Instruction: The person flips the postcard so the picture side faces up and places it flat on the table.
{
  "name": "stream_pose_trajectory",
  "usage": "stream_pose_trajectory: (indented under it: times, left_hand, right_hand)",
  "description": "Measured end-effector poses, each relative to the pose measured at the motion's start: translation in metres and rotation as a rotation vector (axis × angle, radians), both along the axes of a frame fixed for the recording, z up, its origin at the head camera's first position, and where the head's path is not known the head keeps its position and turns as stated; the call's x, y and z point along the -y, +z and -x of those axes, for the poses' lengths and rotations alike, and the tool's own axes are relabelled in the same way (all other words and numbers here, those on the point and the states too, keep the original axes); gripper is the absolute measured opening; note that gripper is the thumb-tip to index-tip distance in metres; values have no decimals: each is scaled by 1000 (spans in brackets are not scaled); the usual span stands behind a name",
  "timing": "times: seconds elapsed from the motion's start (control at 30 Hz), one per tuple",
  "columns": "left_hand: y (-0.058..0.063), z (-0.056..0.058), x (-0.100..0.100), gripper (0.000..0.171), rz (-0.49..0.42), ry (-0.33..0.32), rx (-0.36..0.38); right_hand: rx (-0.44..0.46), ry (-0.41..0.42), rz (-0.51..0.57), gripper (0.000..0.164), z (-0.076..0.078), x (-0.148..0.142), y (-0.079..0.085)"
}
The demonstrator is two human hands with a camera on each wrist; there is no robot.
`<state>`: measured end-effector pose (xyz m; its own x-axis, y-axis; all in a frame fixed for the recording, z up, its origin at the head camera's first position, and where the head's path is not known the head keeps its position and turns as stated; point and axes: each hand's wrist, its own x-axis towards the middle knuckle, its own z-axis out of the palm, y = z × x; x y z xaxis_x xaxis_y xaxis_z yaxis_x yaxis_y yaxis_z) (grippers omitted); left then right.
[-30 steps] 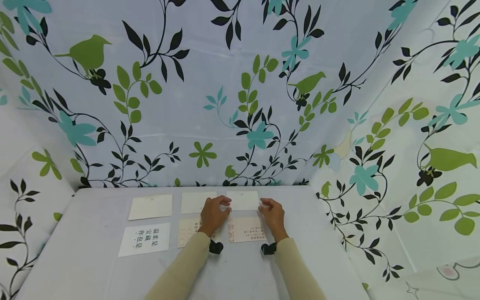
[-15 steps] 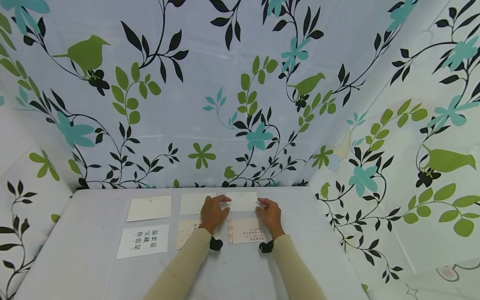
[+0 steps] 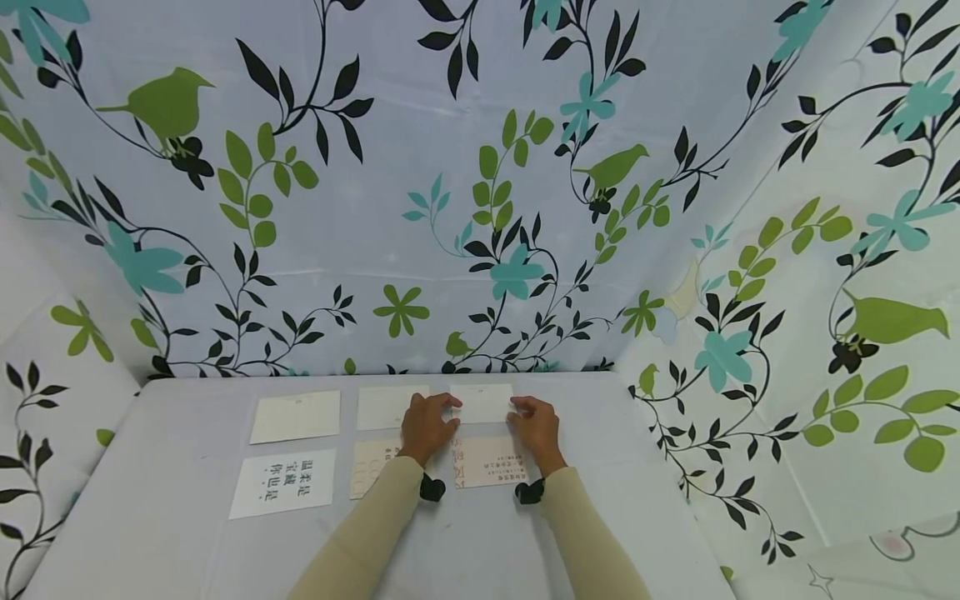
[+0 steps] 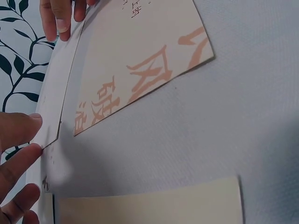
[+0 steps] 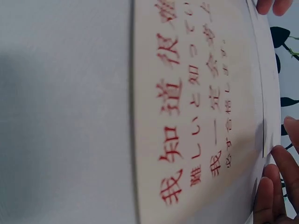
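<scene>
A plain off-white card (image 3: 483, 404) lies in the back row on the right, with a hand at each short side. My left hand (image 3: 430, 427) touches its left side with spread, bent fingertips; the thumb and a finger reach the near corner in the left wrist view. At the opposite side, fingertips of my right hand (image 3: 536, 432) touch the edge, one meeting a corner in the right wrist view. Just in front lies a pale pink card (image 3: 491, 462) with red writing. Under the left forearm, a cream card (image 3: 371, 462) with orange print is partly covered.
Another blank card (image 3: 386, 408) lies left of the left hand, partly hidden. Further left are a blank cream card (image 3: 295, 417) and, in front of it, a white card (image 3: 282, 483) with black characters. All lie on the white-covered table (image 3: 150, 500). Patterned cloth (image 3: 337, 208) hangs behind.
My right hand has shifted slightly left, from beside the card's right edge onto it. The left hand stays almost in place. The head view has drifted a little; the cards keep their layout.
</scene>
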<state>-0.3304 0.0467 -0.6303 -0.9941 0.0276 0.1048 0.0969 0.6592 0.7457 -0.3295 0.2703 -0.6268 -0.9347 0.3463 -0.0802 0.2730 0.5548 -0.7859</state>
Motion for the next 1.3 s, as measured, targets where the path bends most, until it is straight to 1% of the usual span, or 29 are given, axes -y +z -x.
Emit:
stream_pose_trajectory:
  times: [0.17,0.27,0.33,0.5,0.6,0.77,0.93,1.17,1.3]
  left_hand:
    - [-1,0,-1,26,-4,9,14]
    - [-1,0,-1,26,-7,10,12]
    - [-2,0,-1,26,-7,9,9]
    - [-1,1,0,25,-8,15,25]
    - [0,1,0,24,-21,28,26]
    - [2,1,2,23,-64,52,13]
    - [5,4,4,20,-119,61,15]
    - [5,9,7,19,-161,73,-11]
    - [6,10,8,18,-194,60,-27]
  right_hand:
    - [-26,-52,63,23,3,-4,-1]
    - [-30,-87,130,20,5,-7,-2]
    - [-7,-109,177,18,7,-8,-2]
    - [54,-124,268,13,12,-11,-4]
    - [74,-131,323,12,13,-13,-5]
    - [80,-145,367,13,11,-19,-5]
    - [73,-144,385,14,8,-24,-2]
    - [14,-76,430,14,-1,-29,6]
    - [15,-52,437,15,-2,-29,9]
